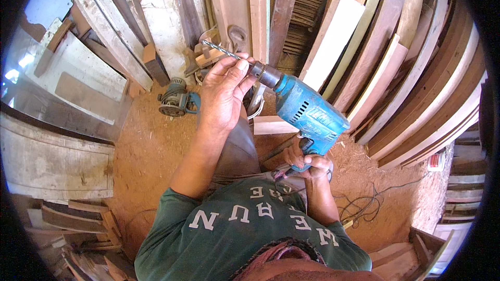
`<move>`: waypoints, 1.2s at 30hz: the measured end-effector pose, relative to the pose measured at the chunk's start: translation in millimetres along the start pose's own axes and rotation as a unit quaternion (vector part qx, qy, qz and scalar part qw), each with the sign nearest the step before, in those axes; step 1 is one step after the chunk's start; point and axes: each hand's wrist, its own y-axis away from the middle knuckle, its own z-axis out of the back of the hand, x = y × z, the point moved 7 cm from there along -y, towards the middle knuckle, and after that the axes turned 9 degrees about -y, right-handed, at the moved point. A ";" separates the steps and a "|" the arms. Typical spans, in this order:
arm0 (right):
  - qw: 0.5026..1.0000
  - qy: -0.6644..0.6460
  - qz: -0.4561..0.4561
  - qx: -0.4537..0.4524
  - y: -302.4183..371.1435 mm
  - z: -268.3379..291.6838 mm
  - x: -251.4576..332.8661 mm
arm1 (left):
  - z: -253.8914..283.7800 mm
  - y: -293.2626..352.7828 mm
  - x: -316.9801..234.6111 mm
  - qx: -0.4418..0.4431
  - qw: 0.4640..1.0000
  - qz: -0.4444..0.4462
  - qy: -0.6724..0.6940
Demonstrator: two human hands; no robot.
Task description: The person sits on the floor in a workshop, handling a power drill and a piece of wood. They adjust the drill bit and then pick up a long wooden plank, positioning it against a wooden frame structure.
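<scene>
A blue power drill (315, 112) is held up in front of my body, tilted so its front points up and to the left. My right hand (312, 165) is wrapped round its handle below the trigger. With thumb and fingers, my left hand (226, 86) pinches a long twisted drill bit (221, 49) close to the dark metal chuck (268, 75). The bit's tip sticks out past my fingertips to the upper left. My fingers hide the bit's rear end, so I cannot tell whether it sits in the chuck.
Another power tool (176, 99) with a blue handle lies on the dusty floor ahead. Wooden planks (333, 44) stand upright along the far side and right. A pale wood block (273, 125) lies behind the drill. A black cable (362, 205) is coiled at right, with a small white tub (436, 162) beyond.
</scene>
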 end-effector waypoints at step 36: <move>0.959 0.275 -0.027 -0.063 5.3 36.2 -6.7 | -41.0 15.1 78.5 0.039 0.979 0.200 -0.015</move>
